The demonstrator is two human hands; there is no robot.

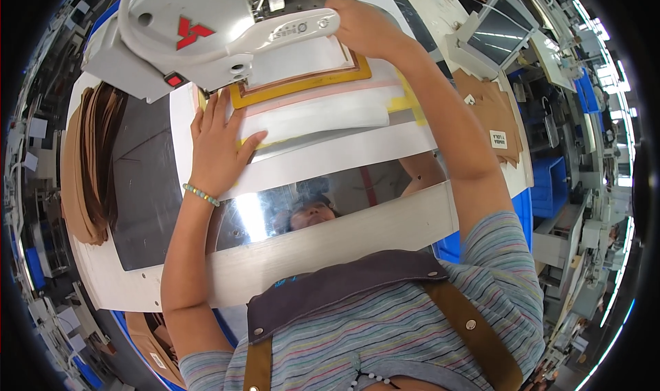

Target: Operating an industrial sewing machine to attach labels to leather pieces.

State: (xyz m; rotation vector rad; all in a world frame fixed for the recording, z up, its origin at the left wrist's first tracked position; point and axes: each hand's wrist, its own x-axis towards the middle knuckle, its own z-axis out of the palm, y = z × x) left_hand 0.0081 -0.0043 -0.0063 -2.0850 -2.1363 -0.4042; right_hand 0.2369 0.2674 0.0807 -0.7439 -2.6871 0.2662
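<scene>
My left hand (218, 140) lies flat with its fingers spread on a white sheet (275, 174), its fingertips beside the lower left corner of a yellow frame (309, 85). A pale strip of material (337, 121) lies just below that frame. My right hand (371, 30) is at the frame's upper right, against the rounded end of the sewing machine's light control panel (289, 30). The right fingers are bent and partly hidden by the panel, so what they hold, if anything, does not show. The machine head (185, 26) covers the frame's upper left part.
A stack of brown pieces (89, 164) lies at the left of the table. More brown pieces (491, 112) lie at the right, below a tilted screen (498, 30). A shiny metal plate (344, 195) spans the near side. A blue bin (548, 185) stands off the right edge.
</scene>
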